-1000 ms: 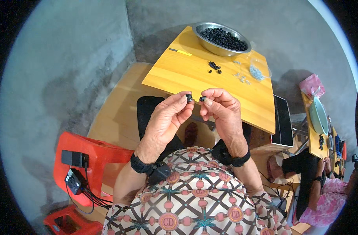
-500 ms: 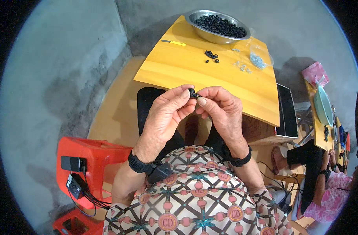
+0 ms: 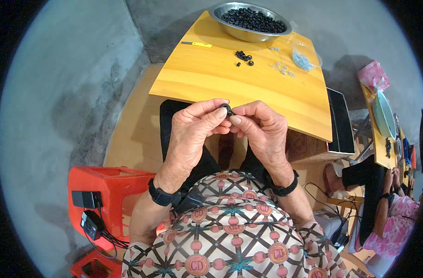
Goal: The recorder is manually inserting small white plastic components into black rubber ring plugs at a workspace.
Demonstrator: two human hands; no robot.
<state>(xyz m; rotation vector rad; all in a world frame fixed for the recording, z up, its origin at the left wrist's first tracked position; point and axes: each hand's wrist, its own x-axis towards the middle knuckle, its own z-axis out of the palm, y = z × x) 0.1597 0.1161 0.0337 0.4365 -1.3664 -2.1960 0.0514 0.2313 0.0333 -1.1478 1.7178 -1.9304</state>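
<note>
A small, round, glossy black piece (image 3: 226,107) is held over my lap, just off the near edge of the yellow table (image 3: 248,95). My left hand (image 3: 189,134) pinches it between thumb and index finger. My right hand (image 3: 265,132) is closed thumb to index finger on its right side, at a smaller dark part mostly hidden by the fingertips. The held piece looks ring-like from above. On the tabletop beyond lie several loose black pieces (image 3: 243,56), with small silvery bits (image 3: 283,70) to their right.
A steel bowl (image 3: 248,35) full of black pieces stands at the back. Left of it lies a yellow cutter (image 3: 202,44); a clear tub (image 3: 303,61) of small bits sits right. A red stool (image 3: 109,173) bears black devices. At right, another person (image 3: 394,217) sits by a second table.
The black piece has turned between my fingers and shows a ring-like face. Both hands stay pinched together, and the view has shifted slightly.
</note>
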